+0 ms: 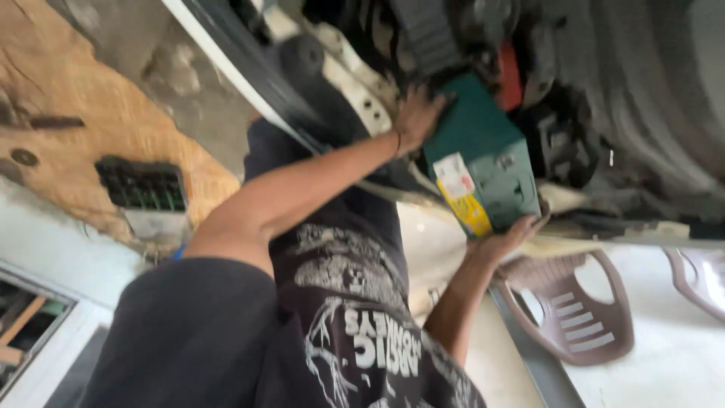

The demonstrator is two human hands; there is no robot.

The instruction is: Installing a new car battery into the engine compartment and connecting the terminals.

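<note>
Head view, tilted hard and blurred. Green box-shaped car battery (483,162) sits at the edge of an open engine bay (453,45), one corner hanging out over the bay's pale front edge. A white and yellow label (462,193) is on its near face.

Left hand (418,117) lies flat on the battery's top far edge, fingers spread, pressing against the casing; not wrapped around anything. Right hand (507,238) cups the battery's lower near corner from beneath, palm up, fingers curled onto the underside. Battery is held between the two hands.

Red part (510,75) just beyond the battery, among dark hoses and engine parts. Person wears a dark printed shirt (340,317).

Brown plastic chair (574,310) stands on the pale floor (664,355) below the bay; a second chair's edge (698,279) is near the right border. Orange patchy wall (83,113) at left.
</note>
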